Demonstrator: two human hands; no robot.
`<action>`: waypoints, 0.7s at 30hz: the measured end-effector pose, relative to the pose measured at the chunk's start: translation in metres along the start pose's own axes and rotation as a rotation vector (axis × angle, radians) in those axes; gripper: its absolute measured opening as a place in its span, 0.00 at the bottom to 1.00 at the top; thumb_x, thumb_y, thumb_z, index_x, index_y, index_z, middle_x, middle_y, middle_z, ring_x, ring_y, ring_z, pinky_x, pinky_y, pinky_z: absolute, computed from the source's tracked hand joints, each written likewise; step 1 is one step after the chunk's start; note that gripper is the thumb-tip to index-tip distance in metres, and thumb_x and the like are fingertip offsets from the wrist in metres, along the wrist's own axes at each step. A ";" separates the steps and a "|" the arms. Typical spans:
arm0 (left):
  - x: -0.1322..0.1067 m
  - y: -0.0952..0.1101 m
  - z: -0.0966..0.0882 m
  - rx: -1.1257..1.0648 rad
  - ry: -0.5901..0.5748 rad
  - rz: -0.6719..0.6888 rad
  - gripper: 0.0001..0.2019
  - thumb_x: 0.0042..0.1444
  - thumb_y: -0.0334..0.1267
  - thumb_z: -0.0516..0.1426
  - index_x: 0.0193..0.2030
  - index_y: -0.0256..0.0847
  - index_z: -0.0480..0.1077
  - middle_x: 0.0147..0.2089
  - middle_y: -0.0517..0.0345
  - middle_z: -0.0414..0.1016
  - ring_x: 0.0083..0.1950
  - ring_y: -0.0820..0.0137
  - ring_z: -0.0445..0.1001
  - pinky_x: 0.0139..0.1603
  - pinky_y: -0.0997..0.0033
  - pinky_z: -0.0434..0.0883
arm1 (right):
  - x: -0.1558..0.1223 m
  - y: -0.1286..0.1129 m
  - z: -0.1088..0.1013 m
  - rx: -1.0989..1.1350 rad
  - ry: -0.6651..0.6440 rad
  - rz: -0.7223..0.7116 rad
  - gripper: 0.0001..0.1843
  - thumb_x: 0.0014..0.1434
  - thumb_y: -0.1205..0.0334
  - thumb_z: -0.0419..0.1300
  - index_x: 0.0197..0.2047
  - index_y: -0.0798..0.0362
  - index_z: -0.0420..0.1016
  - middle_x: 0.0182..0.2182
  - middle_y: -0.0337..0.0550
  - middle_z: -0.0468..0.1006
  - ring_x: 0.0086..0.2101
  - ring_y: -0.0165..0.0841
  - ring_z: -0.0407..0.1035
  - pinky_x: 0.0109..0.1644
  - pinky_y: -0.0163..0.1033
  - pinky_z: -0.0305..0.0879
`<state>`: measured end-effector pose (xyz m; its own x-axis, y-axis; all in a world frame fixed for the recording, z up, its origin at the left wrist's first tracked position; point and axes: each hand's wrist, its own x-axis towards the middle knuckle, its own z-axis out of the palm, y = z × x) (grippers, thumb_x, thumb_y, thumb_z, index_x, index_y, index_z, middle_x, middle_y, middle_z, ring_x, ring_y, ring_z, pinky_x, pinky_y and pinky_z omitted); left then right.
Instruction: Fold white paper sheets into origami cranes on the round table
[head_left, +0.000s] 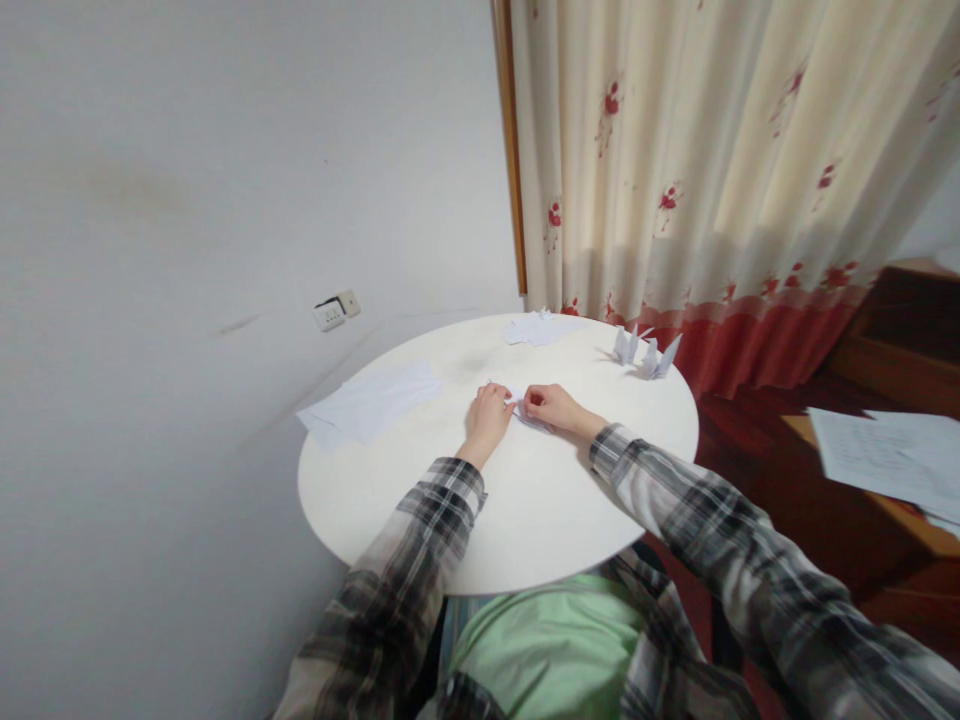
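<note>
Both my hands rest on a round white table [525, 520], close together near its middle. My left hand [489, 415] has its fingers curled down onto a small piece of white folded paper [519, 403]. My right hand [547, 405] pinches the same paper from the right side. Most of the paper is hidden under my fingers. Both arms wear plaid sleeves.
A stack of white paper sheets [371, 403] lies at the table's left edge. More folded paper [536, 328] sits at the far edge, and two or three paper cranes [645, 353] stand at the right rear. A flowered curtain [712, 180] hangs behind. Papers [885, 455] lie on wooden furniture to the right.
</note>
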<state>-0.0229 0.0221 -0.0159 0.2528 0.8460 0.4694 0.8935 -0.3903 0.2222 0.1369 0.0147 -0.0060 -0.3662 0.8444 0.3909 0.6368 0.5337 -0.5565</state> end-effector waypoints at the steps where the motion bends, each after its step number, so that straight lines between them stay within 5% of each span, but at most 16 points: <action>1: 0.000 0.000 -0.001 0.009 0.000 -0.020 0.08 0.53 0.36 0.55 0.39 0.38 0.69 0.44 0.51 0.70 0.49 0.65 0.65 0.51 0.67 0.63 | 0.000 0.000 0.000 0.011 -0.005 -0.009 0.08 0.51 0.68 0.53 0.28 0.57 0.73 0.22 0.36 0.72 0.24 0.24 0.60 0.29 0.28 0.53; 9: 0.001 0.006 -0.003 -0.013 -0.074 -0.115 0.12 0.55 0.39 0.52 0.42 0.38 0.71 0.44 0.49 0.73 0.45 0.65 0.71 0.45 0.70 0.66 | -0.001 0.000 -0.001 0.084 -0.062 -0.044 0.09 0.52 0.67 0.53 0.29 0.58 0.74 0.25 0.37 0.75 0.26 0.24 0.63 0.34 0.29 0.56; 15: 0.002 0.003 0.001 -0.101 -0.150 0.008 0.14 0.53 0.33 0.51 0.45 0.39 0.71 0.47 0.50 0.74 0.48 0.65 0.70 0.50 0.68 0.65 | -0.001 -0.002 0.001 0.096 -0.094 -0.087 0.08 0.53 0.68 0.53 0.30 0.57 0.74 0.27 0.39 0.75 0.29 0.25 0.65 0.36 0.29 0.57; 21: 0.005 0.001 0.006 -0.209 -0.209 0.116 0.22 0.48 0.22 0.47 0.48 0.37 0.70 0.49 0.53 0.73 0.50 0.69 0.70 0.54 0.70 0.64 | 0.002 0.005 0.003 -0.079 0.023 -0.053 0.09 0.56 0.65 0.53 0.33 0.57 0.74 0.30 0.43 0.76 0.32 0.28 0.65 0.39 0.31 0.56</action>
<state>-0.0188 0.0278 -0.0182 0.4391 0.8392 0.3208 0.7641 -0.5366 0.3581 0.1375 0.0195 -0.0101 -0.3855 0.8137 0.4352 0.6688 0.5713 -0.4758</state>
